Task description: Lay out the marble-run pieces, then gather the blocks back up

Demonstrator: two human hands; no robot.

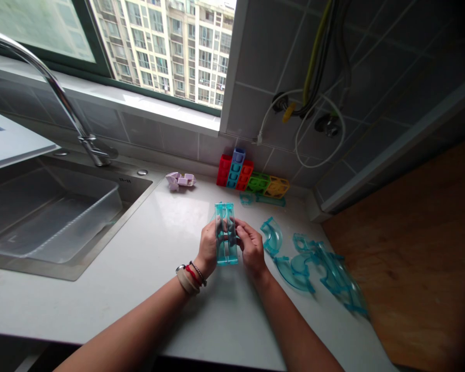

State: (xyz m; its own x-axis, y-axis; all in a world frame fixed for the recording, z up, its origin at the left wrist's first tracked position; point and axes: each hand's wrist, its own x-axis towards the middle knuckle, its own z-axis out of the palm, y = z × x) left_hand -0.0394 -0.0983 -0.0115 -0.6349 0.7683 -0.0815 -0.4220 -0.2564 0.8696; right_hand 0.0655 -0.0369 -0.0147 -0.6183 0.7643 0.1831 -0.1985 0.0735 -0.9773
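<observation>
A see-through teal plastic track piece (227, 253), long and narrow, is held upright over the white countertop (147, 294). My left hand (207, 245) grips its left side, with the fingertips partly hidden behind the clear plastic. On the other side, my right hand (251, 245) has its thumb and fingers closed on the right edge. Several curved teal track pieces (272, 236) lie to the right of my right hand, some overlapping in a heap (333, 271).
Colourful building blocks (235, 170) stand against the tiled wall, with flat teal pieces (270, 200) before them. A pale purple toy piece (181, 181) lies near the sink (77, 271). A chrome tap (70, 106) arches over the sink, which holds a clear plastic bin (73, 227). Cables hang at right.
</observation>
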